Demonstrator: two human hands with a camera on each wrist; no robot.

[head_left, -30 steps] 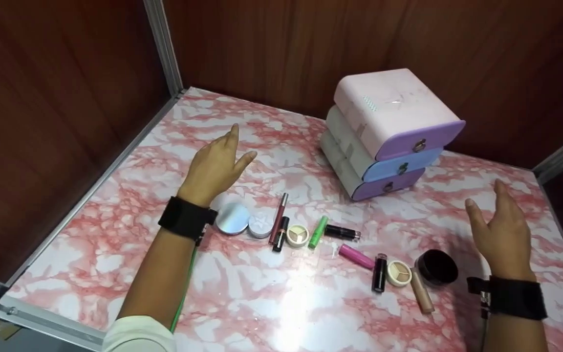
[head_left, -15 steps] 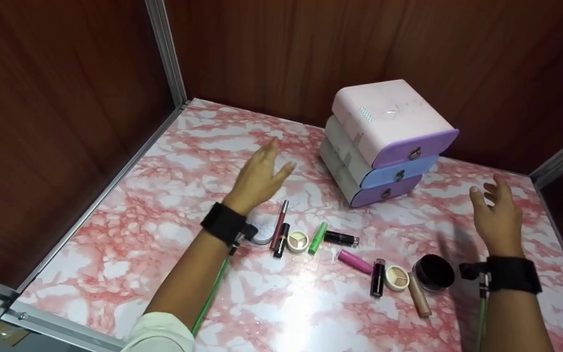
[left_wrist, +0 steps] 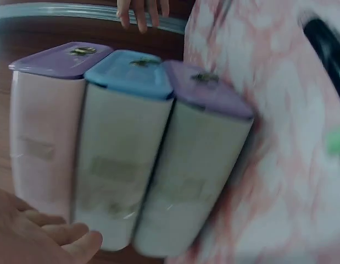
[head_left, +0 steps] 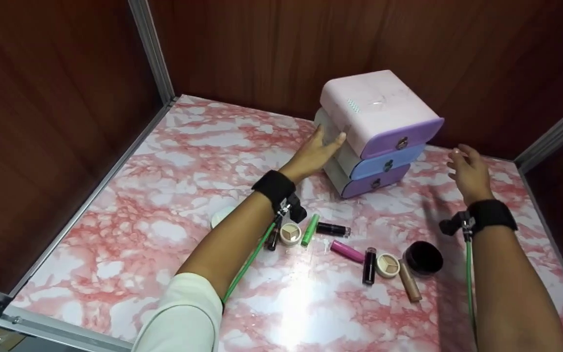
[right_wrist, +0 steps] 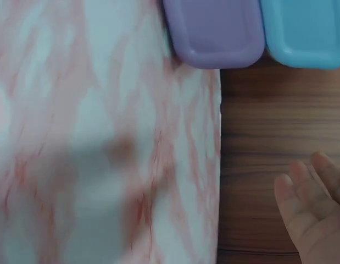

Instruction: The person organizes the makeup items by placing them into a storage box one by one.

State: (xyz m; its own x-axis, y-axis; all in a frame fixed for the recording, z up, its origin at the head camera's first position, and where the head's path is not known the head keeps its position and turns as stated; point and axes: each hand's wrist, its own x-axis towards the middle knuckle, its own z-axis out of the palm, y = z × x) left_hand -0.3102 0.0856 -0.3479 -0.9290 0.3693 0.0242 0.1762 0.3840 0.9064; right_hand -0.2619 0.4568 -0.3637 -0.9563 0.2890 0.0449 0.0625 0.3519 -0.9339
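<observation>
A three-tier drawer box (head_left: 379, 107) with a pink top stands at the back of the table. Its fronts are purple, blue and purple, each with a small metal knob. Beside its left wall is my left hand (head_left: 313, 154), fingers extended; whether it touches the wall I cannot tell. The left wrist view has the same hand (left_wrist: 43, 234) below the pink tier (left_wrist: 49, 143). My right hand (head_left: 472, 173) hovers right of the box, fingers loosely bent and holding nothing. In the right wrist view, that hand (right_wrist: 318, 214) is apart from the purple front (right_wrist: 219, 33).
Cosmetics lie in front of the box: a green tube (head_left: 310, 230), a black tube (head_left: 333, 230), a pink tube (head_left: 347, 251), a round three-colour palette (head_left: 388, 265), a beige tube (head_left: 410, 281) and a black jar (head_left: 423, 258). My left forearm covers part of the row. Dark wood panels (head_left: 262, 54) enclose the table.
My left hand has moved right and away from me, from above the table to the box's left side. My right hand has moved forward and left, nearer the box. The view has shifted slightly.
</observation>
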